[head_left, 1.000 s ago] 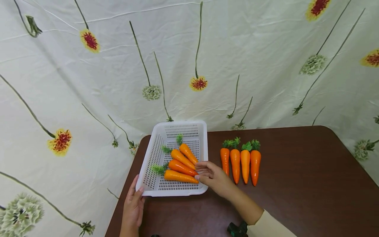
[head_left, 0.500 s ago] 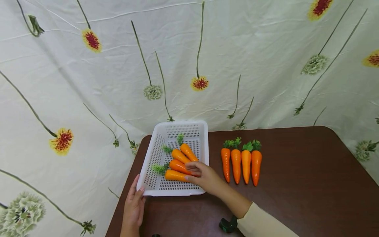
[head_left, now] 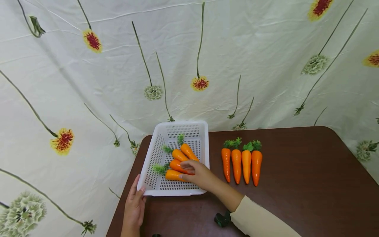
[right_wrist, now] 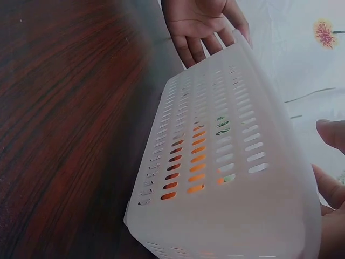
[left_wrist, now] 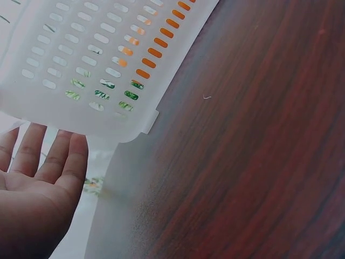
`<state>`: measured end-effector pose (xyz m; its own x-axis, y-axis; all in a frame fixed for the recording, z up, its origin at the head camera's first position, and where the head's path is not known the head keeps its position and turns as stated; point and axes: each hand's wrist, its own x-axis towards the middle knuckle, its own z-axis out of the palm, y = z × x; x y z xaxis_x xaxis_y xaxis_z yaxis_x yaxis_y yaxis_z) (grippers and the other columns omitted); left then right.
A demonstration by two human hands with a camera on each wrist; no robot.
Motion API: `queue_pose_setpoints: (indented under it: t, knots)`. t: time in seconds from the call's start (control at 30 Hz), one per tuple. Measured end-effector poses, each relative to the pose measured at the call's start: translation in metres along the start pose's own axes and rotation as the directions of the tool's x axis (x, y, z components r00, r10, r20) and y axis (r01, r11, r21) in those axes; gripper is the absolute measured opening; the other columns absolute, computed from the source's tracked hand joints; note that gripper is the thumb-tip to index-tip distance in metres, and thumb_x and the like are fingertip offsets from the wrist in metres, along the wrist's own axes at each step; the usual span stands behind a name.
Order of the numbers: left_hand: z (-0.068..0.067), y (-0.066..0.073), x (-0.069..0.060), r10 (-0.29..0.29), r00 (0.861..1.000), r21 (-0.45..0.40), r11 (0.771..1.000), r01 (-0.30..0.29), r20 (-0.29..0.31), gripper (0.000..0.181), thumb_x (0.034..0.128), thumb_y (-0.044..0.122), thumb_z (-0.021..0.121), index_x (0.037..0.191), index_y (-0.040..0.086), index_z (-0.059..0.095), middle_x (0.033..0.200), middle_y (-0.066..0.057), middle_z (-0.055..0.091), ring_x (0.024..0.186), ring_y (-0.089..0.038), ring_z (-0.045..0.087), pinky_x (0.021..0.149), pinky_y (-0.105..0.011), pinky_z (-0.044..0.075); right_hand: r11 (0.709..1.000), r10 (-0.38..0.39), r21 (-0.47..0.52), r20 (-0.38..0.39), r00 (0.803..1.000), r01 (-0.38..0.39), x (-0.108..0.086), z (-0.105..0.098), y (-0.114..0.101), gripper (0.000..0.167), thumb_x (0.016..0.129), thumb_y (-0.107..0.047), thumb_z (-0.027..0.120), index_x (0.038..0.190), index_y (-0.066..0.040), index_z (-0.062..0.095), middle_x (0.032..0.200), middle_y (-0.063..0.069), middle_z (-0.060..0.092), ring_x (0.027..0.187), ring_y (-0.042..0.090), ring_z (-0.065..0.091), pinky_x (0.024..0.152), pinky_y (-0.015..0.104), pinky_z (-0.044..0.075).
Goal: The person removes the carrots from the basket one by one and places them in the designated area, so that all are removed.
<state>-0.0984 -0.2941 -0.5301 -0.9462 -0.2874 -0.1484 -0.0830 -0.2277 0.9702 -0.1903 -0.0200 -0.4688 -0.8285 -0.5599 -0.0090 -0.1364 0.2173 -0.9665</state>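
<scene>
White plastic basket (head_left: 168, 193): sitting between both hands; its near-left corner is meeting the left fingers, its perforated floor is spreading under the right ones.
Left hand (head_left: 134, 207): gripping that corner, thumb pressing on the rim, other fingers wrapping round outside the wall.
Right hand (head_left: 198, 176): reaching in over the basket's right wall, fingers bending loosely, thumb standing apart from them, nothing being grasped; can't tell from where I'm standing whether fingertips are touching a carrot.
Carrots in basket (head_left: 177, 164): four, glossy orange, fanning out under and just beyond the right fingers; narrow ends are pointing toward that hand, some being hidden by it.
Green tops (head_left: 160, 169): sticking out past the right fingertips, toward the basket's left and far sides.
Carrot row (head_left: 246, 167): four more, lying side by side well to the right of the right fingers, leafy ends pointing away from the person.
Brown table (head_left: 302, 171): stretching below and right of the fingers.
Black object (head_left: 220, 220): showing beside the cream sleeve (head_left: 260, 219), nearer the person than the right fingers.
Flowered cloth (head_left: 260, 59): hanging beyond all fingers, creasing.
</scene>
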Motion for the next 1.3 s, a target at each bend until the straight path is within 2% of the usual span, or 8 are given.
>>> queue_pose_setpoints:
  t: [0.17, 0.4, 0.8, 0.93, 1.17, 1.3]
  knots:
    - [0.000, -0.001, 0.000, 0.018, 1.000, -0.001, 1.000, -0.018, 0.003, 0.057, 0.1072, 0.019, 0.049, 0.160, 0.022, 0.029, 0.144, 0.013, 0.050, 0.122, -0.002, 0.059, 0.097, -0.018, 0.051, 1.000, -0.013, -0.018, 0.012, 1.000, 0.013, 0.006, 0.004, 0.001, 0.049, 0.095, -0.025, 0.071, 0.136, -0.001, 0.058, 0.136, 0.018, 0.062, 0.126, 0.033, 0.061, 0.107, 0.046, 0.049]
    - [0.000, 0.001, 0.000, -0.008, 1.000, -0.001, 1.000, 0.008, 0.007, 0.060, 0.1074, 0.020, 0.049, 0.162, 0.019, 0.024, 0.147, 0.011, 0.046, 0.123, -0.002, 0.058, 0.098, -0.017, 0.050, 1.000, 0.003, -0.014, 0.013, 1.000, -0.003, 0.013, 0.009, 0.001, 0.049, 0.095, -0.023, 0.072, 0.135, 0.000, 0.058, 0.137, 0.018, 0.062, 0.126, 0.035, 0.061, 0.106, 0.047, 0.049]
    - [0.000, 0.002, -0.001, -0.011, 1.000, -0.007, 1.000, 0.011, 0.015, 0.058, 0.1076, 0.020, 0.048, 0.161, 0.024, 0.027, 0.149, 0.009, 0.044, 0.126, -0.003, 0.057, 0.099, -0.017, 0.049, 0.999, 0.026, -0.047, 0.053, 0.998, -0.024, 0.023, 0.016, 0.005, 0.050, 0.093, -0.025, 0.073, 0.134, 0.001, 0.059, 0.134, 0.017, 0.064, 0.126, 0.032, 0.061, 0.110, 0.048, 0.046]
    - [0.000, 0.001, 0.000, -0.007, 1.000, -0.004, 1.000, 0.007, 0.017, 0.057, 0.1076, 0.020, 0.048, 0.161, 0.024, 0.027, 0.149, 0.010, 0.044, 0.125, -0.003, 0.057, 0.099, -0.017, 0.050, 0.995, 0.054, -0.088, 0.055, 0.997, -0.049, 0.026, 0.018, 0.005, 0.052, 0.092, -0.028, 0.075, 0.133, 0.001, 0.060, 0.133, 0.016, 0.065, 0.125, 0.031, 0.061, 0.109, 0.047, 0.046]
    - [-0.001, 0.001, 0.000, 0.004, 1.000, -0.011, 1.000, -0.004, 0.022, 0.058, 0.1075, 0.019, 0.048, 0.161, 0.023, 0.027, 0.148, 0.010, 0.045, 0.125, -0.003, 0.058, 0.099, -0.017, 0.050, 0.985, 0.148, -0.106, 0.083, 0.985, -0.139, 0.029, 0.021, 0.003, 0.057, 0.090, -0.034, 0.077, 0.135, -0.004, 0.060, 0.133, 0.011, 0.065, 0.125, 0.027, 0.061, 0.110, 0.045, 0.046]
    - [-0.001, 0.001, 0.000, 0.006, 1.000, -0.012, 1.000, -0.005, 0.022, 0.058, 0.1075, 0.018, 0.048, 0.161, 0.023, 0.027, 0.148, 0.010, 0.046, 0.125, -0.003, 0.058, 0.099, -0.018, 0.050, 0.979, 0.170, -0.129, 0.099, 0.980, -0.157, 0.032, 0.022, 0.002, 0.059, 0.088, -0.035, 0.078, 0.136, -0.006, 0.060, 0.134, 0.009, 0.065, 0.125, 0.025, 0.061, 0.109, 0.043, 0.046]
